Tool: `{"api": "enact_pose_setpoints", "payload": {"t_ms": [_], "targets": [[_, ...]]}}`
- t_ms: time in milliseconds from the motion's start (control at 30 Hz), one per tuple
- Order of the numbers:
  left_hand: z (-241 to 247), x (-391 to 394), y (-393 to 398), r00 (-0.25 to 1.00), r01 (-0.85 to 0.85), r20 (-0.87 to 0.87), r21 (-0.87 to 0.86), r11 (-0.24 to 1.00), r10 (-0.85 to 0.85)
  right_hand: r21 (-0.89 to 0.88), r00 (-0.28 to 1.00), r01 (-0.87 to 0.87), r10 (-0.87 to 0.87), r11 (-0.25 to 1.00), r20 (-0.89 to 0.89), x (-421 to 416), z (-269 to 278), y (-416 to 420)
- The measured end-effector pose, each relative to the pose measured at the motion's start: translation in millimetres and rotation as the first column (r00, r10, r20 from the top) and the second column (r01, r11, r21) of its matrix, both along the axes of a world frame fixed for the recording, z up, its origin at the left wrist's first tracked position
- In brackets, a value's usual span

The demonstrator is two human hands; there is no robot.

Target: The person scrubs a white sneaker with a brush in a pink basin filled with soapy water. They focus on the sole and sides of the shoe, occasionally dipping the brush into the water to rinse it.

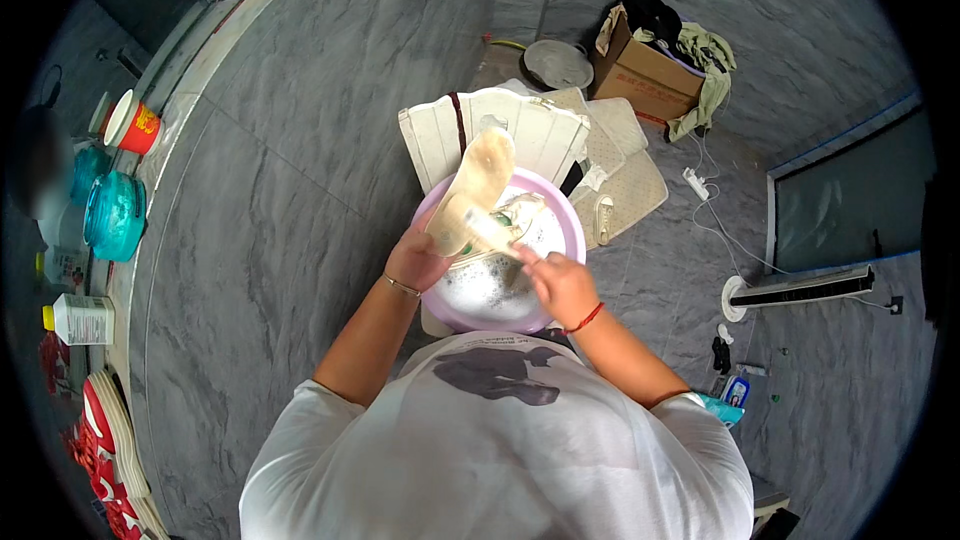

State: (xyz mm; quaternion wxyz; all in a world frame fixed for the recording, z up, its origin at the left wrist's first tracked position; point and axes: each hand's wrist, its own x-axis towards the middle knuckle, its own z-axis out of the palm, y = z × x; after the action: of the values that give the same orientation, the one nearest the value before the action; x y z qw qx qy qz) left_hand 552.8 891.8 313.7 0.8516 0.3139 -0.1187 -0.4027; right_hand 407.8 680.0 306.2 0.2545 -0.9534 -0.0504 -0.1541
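In my left hand I grip a cream shoe insole by its lower end. It is tilted over a pink plastic basin. My right hand holds a pale brush by its handle, the head blurred against the lower part of the insole. Soapy water with white foam fills the basin. A cream shoe lies in it behind the brush, partly hidden, with something green beside it.
Beyond the basin stands a white slatted wooden piece. Pale mats and another canvas shoe lie right of it. Further out are a cardboard box of clothes, a power strip and a tower fan. Red sneakers sit on the left ledge.
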Motion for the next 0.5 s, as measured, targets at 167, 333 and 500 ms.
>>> {"api": "enact_pose_setpoints", "payload": {"t_ms": [167, 333, 500], "targets": [[-2.9, -1.9, 1.2, 1.000, -0.023, -0.016, -0.055, 0.998, 0.022, 0.008, 0.998, -0.069, 0.069, 0.998, 0.010, -5.1, 8.5, 8.2], [8.5, -2.7, 1.1, 0.999, -0.020, -0.043, -0.073, 0.997, 0.017, 0.029, 0.997, 0.071, -0.072, 0.997, 0.018, 3.5, -2.1, -5.6], [8.0, -3.0, 0.2, 0.998, -0.033, -0.064, -0.109, 0.994, 0.026, -0.011, 0.996, -0.085, 0.085, 0.996, 0.025, -5.8, 3.9, 6.3]]}}
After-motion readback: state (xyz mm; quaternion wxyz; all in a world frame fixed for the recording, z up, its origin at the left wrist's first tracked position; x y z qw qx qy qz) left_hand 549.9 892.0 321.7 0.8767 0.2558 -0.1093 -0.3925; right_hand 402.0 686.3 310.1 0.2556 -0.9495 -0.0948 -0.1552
